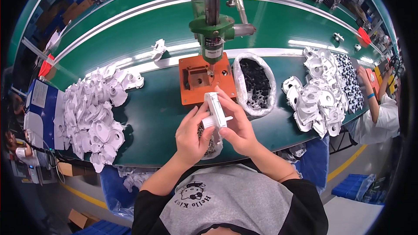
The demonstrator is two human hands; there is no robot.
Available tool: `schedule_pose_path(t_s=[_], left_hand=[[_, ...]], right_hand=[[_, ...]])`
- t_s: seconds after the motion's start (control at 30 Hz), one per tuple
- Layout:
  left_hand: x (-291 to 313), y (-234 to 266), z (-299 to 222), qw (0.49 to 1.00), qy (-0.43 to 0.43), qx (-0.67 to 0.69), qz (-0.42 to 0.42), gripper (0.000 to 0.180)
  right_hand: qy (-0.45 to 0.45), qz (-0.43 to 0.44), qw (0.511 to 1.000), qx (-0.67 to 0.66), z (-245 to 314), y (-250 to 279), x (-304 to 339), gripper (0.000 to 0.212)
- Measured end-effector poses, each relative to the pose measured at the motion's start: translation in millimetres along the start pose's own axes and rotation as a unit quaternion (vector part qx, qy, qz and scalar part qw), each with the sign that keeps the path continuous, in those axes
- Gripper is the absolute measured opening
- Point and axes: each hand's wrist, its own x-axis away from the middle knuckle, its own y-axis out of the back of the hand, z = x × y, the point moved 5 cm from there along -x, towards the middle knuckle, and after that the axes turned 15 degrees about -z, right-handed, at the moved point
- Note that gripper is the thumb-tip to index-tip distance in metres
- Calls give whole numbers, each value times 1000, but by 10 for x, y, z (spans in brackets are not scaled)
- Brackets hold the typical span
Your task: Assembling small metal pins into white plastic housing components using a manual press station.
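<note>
Between my two hands is a white molded plastic part [214, 111], held up in front of my chest. My left hand [192, 134] grips its left side, fingers and thumb closed round it. On the other side, my right hand [238, 126] has its fingers along the part's far edge and the thumb at its near end. Partly hidden below them lies a container of small metal screws [211, 147]. Just beyond my hands stands an orange fixture block [187, 98] with a recess, under the green head of a press machine [212, 39].
White plastic parts are heaped at left [93, 117] and right [313, 91]. A white-lined bin of black pieces [256, 78] stands right of the fixture. One white part [158, 50] lies by the far rail. Another person [376, 117] works at far right. Blue bins [315, 161] flank me.
</note>
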Motion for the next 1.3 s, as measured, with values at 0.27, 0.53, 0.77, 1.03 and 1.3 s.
schedule_pose_path(t_s=[0.27,0.53,0.77,1.03,1.3], left_hand=[[-259,-37,-176,965,-73,-89,235,49],[-458,-89,205,974,-175,-50,135,37],[-716,-393,779,943,-225,-190,152,22],[-704,-430,915,944,-191,-174,207,17],[-671,-435,1017,941,-220,-185,180,15]], right_hand=[[-393,-86,826,-395,-365,100,20,52],[-230,-154,958,77,-390,710,-112,35],[-5,-166,702,693,-592,1515,-287,14],[56,-199,750,628,-567,1516,-337,8],[-10,-186,936,297,-643,1069,-912,16]])
